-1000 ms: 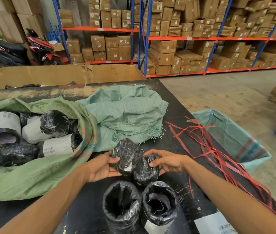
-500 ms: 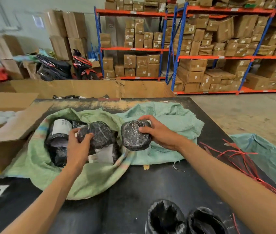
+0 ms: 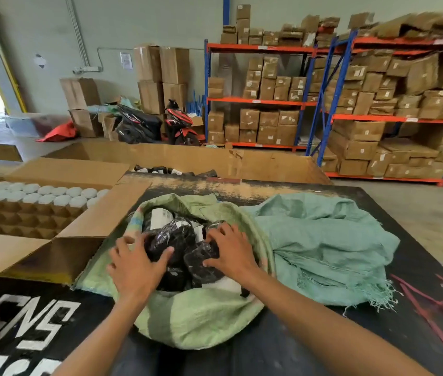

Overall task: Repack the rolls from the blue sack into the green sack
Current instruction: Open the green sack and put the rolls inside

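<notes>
1. The left hand (image 3: 136, 263) reaches into the mouth of the green sack (image 3: 201, 316), its fingers and thumb curled round a black-wrapped roll (image 3: 170, 240).
2. The right hand (image 3: 231, 253) lies just beside it at 3 o'clock, its fingers bent over a second wrapped roll (image 3: 201, 263); thumb and fingers grip it from above.
3. Both rolls sit inside the sack's open mouth, touching each other, on top of more rolls, some showing white labels (image 3: 160, 217).
4. The sack lies on a black table (image 3: 282, 348) with its mouth toward 12 o'clock; its rim folds outward round the rolls.
5. A paler teal sack (image 3: 323, 248) lies crumpled at 3 o'clock, touching the green sack's right edge.
6. An open cardboard box (image 3: 60, 221) stands at 9 o'clock; one flap reaches the sack's left rim, leaving little room on that side.
7. Red straps (image 3: 431, 308) trail over the table at 4 o'clock, near its right edge.
8. Bare tabletop shows at 6 o'clock, between the forearms.
</notes>
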A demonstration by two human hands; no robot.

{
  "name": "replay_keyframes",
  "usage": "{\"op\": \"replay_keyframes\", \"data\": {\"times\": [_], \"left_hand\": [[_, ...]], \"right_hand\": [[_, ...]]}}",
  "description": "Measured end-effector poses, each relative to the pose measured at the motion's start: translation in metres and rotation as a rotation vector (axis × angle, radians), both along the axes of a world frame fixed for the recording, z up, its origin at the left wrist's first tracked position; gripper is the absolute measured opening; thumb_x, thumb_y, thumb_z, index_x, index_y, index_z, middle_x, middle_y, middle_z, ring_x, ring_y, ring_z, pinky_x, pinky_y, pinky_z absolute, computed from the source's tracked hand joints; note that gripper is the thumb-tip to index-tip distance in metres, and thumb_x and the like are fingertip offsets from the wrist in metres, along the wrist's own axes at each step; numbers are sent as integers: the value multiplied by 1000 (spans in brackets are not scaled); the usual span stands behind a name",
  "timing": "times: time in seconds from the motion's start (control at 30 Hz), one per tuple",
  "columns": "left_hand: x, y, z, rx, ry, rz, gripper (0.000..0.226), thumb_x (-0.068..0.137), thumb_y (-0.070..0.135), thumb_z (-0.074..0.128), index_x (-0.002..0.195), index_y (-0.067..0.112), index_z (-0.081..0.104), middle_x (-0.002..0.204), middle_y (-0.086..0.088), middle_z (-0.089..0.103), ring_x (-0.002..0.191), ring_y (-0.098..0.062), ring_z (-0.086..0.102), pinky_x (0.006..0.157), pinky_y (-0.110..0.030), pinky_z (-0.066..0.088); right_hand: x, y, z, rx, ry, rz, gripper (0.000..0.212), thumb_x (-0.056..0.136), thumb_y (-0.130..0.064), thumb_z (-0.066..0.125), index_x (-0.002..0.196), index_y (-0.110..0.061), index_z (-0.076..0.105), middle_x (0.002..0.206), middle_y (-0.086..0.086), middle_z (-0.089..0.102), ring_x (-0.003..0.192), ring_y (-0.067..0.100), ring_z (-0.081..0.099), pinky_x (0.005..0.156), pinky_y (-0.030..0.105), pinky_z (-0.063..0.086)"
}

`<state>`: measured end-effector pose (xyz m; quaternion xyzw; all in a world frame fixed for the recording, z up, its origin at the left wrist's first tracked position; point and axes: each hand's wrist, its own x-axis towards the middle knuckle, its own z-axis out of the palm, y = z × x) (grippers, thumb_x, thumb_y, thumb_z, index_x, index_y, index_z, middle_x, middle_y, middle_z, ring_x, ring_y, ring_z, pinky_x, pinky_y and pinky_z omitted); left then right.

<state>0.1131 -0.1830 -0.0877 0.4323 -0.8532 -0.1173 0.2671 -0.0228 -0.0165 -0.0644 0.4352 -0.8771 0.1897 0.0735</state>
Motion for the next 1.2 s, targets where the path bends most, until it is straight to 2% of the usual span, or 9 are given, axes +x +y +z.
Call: {"op": "replay_keyframes", "data": {"times": [0.1, 0.2, 0.3, 0.4, 0.5, 0.6, 0.73, 1.0, 1.2], "left_hand": [[11, -8, -6, 471, 203, 73, 98, 76, 79, 51, 152, 32, 13, 154, -21, 20, 140, -45, 20, 109, -61, 26], [17, -17, -17, 901, 295, -19, 119, 76, 75, 57, 153, 22, -17, 160, -18, 16, 145, -38, 22, 116, -49, 24], [19, -27, -22, 1031, 288, 13, 97, 81, 53, 71, 150, 3, 26, 142, -20, 47, 128, -38, 49, 108, -44, 41], [14, -39, -28, 900, 229, -25, 51, 80, 37, 62, 120, 4, 61, 110, -21, 67, 99, -38, 63, 92, -51, 53], [12, -25, 15, 751, 209, -37, 55, 91, 42, 45, 123, -1, 59, 119, -25, 61, 110, -42, 57, 97, -46, 48], [13, -15, 71, 534, 228, -42, 54, 104, 35, 31, 120, -9, 58, 121, -29, 58, 112, -41, 55, 94, -42, 43], [7, -13, 131, 371, 389, -106, 47, 105, 29, 27, 129, -3, 53, 132, -25, 53, 122, -38, 48, 102, -43, 35], [-8, -38, 257, 317, 1066, -120, 40, 103, 21, 26, 138, 14, 44, 126, 3, 49, 114, -16, 46, 104, -33, 33], [-6, -45, 176, 435, 969, -183, 49, 96, 39, 28, 144, 29, 38, 143, -4, 48, 130, -25, 45, 112, -46, 35]], "right_hand": [[-12, 17, 7, 74, -55, -119, 84, 60, -86, 63, 125, -37, 44, 141, 4, 33, 135, 31, 27, 105, 52, 30], [-32, 39, -2, 250, -369, -340, 132, 47, -96, 57, 154, -35, 9, 162, 10, -20, 146, 45, -21, 108, 75, 5], [-40, 58, -23, 259, -682, -438, 144, 54, -83, 72, 154, -32, -18, 157, 16, -35, 146, 49, -17, 116, 64, 13], [-37, 54, -22, -250, -1081, -459, 107, 78, -31, 82, 153, -16, 8, 148, 12, 32, 120, 31, 50, 71, 35, 52], [-35, 37, 4, -454, -924, -392, 19, 78, 6, 59, 91, -5, 50, 83, 9, 40, 70, 20, 37, 55, 26, 26], [-46, 27, 52, -610, -876, -307, 28, 76, 11, 50, 68, -14, 42, 66, 5, 33, 63, 20, 31, 53, 31, 21], [-70, 24, 104, -727, -848, -224, 26, 81, 7, 55, 104, -6, 57, 98, 13, 57, 88, 26, 55, 69, 37, 46], [-85, 29, 189, -1166, -590, 91, 36, 74, 11, 54, 83, -23, 49, 83, 8, 53, 74, 21, 53, 61, 33, 46], [-90, 62, 124, -641, -504, 41, 30, 66, 3, 60, 68, -21, 42, 69, 0, 48, 65, 13, 44, 53, 24, 35]]}}
